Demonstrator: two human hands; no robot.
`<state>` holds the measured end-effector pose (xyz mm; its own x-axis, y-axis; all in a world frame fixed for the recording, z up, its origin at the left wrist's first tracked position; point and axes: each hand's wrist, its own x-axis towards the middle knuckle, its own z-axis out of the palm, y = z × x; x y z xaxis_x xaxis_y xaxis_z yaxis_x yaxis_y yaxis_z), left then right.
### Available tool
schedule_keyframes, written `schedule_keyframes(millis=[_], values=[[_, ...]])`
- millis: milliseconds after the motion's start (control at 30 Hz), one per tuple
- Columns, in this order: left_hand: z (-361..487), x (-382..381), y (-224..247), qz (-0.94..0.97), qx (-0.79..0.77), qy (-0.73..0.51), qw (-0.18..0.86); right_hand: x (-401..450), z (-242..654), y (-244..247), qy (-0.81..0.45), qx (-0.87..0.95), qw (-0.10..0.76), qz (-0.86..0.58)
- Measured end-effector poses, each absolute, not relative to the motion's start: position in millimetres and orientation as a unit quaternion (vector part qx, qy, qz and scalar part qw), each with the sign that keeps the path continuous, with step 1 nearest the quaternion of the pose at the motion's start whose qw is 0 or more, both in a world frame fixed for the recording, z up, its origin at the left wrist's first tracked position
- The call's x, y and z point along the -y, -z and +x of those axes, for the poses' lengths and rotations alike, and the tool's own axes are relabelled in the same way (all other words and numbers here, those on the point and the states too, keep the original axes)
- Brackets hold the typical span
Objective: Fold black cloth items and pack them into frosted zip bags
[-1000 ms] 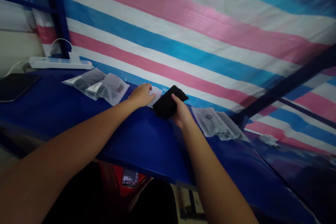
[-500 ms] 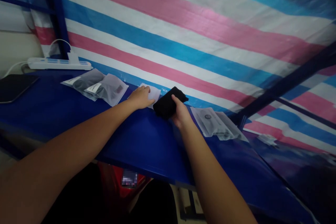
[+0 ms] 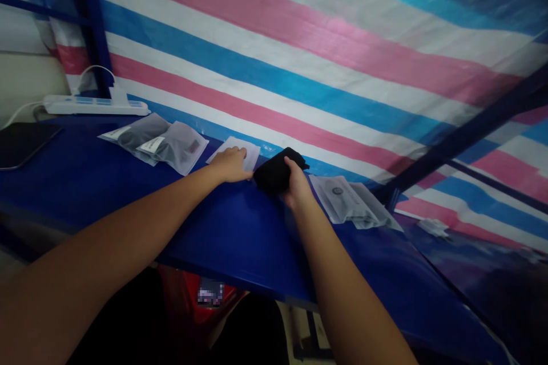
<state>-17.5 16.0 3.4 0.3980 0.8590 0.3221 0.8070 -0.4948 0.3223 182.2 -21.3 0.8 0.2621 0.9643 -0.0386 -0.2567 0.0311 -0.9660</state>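
My right hand (image 3: 297, 183) is closed around a folded black cloth item (image 3: 274, 174), thumb on top, holding it tilted over the table. The hand covers the cloth's near right end. To its left, my left hand (image 3: 232, 164) lies palm down on a pale, flat bag or sheet (image 3: 253, 154), with the thumb stretched toward the cloth. Part of the pale piece is hidden under the fingers, so I cannot tell exactly what it is. Both hands are over the blue table (image 3: 240, 228), close to its back edge.
Frosted zip bags with dark contents (image 3: 182, 145) lie left of my hands; more frosted bags (image 3: 342, 199) lie to the right. A power strip (image 3: 96, 105) and a dark tablet-like slab (image 3: 25, 142) are at far left. A striped sheet (image 3: 278, 68) hangs behind. A red stool (image 3: 192, 291) stands below.
My left hand has shifted slightly, and more of the pale piece shows on its left side. The black cloth has moved a little to the right and down in my right hand.
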Motion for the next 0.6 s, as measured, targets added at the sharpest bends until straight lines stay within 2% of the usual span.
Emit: schedule_keyframes(millis=[167, 600], values=[[-17.1, -9.9, -8.6, 0.832, -0.52, -0.178, 0.077, 22.3, 177.6, -7.0, -0.515, 0.246, 0.656, -0.494], [-10.0, -14.1, -1.0, 0.831, -0.516, -0.191, 0.083, 20.5, 179.5, -3.4, -0.517, 0.265, 0.653, -0.487]])
